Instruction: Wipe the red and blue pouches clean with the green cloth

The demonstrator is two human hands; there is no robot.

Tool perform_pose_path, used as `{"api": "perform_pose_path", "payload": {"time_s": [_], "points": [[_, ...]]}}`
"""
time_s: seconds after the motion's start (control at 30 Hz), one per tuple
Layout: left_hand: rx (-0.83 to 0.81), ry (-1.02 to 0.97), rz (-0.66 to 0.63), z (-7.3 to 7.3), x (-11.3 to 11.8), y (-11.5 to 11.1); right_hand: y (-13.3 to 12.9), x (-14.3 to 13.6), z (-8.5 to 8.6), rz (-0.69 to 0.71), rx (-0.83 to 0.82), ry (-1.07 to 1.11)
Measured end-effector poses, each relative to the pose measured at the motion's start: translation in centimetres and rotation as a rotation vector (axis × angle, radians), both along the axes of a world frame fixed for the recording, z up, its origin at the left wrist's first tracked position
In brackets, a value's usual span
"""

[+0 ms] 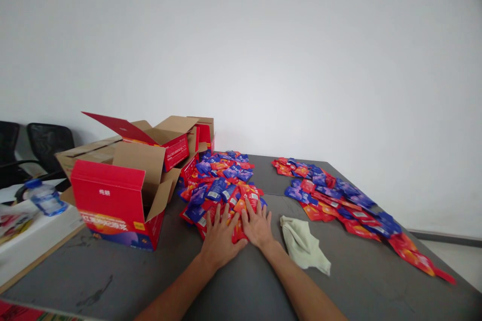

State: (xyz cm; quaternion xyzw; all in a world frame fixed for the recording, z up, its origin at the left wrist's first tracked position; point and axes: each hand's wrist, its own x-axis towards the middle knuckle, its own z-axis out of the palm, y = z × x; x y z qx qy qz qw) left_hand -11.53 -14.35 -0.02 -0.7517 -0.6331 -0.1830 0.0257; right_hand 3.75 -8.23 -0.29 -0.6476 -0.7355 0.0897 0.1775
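Note:
Both of my hands rest on the near end of a heap of red and purple-blue packets (216,188) in the middle of the grey table (248,281). My left hand (219,238) lies with its fingers spread over the packets at the heap's front edge. Just to its right, my right hand (258,225) is also spread, its fingertips on a red packet (249,191). Neither hand grips a packet. Close by my right forearm lies a crumpled pale green cloth (304,243).
An open red carton (113,205) stands left of the heap, with more open cartons (176,150) behind it. Another row of packets (339,198) runs along the table's right side. At far left are a water bottle (45,198) and black chairs (50,143). A white wall (263,60) rises behind.

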Motion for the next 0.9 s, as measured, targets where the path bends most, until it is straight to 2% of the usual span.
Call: {"api": "perform_pose_path", "payload": {"time_s": [0.17,0.43,0.7,0.9], "points": [[0.036,0.078,0.048,-0.1,-1.7,1.5,1.0,-2.5,0.3,-0.022,-0.039,-0.007],[0.058,0.093,0.104,1.4,-3.4,3.5,3.6,-5.9,0.5,-0.026,-0.055,-0.035],[0.022,0.08,0.113,1.6,-5.0,6.6,6.7,-7.2,0.7,-0.018,-0.054,0.008],[0.002,0.067,0.168,1.9,-5.7,8.7,9.1,-8.4,0.9,-0.043,-0.05,0.039]]}}
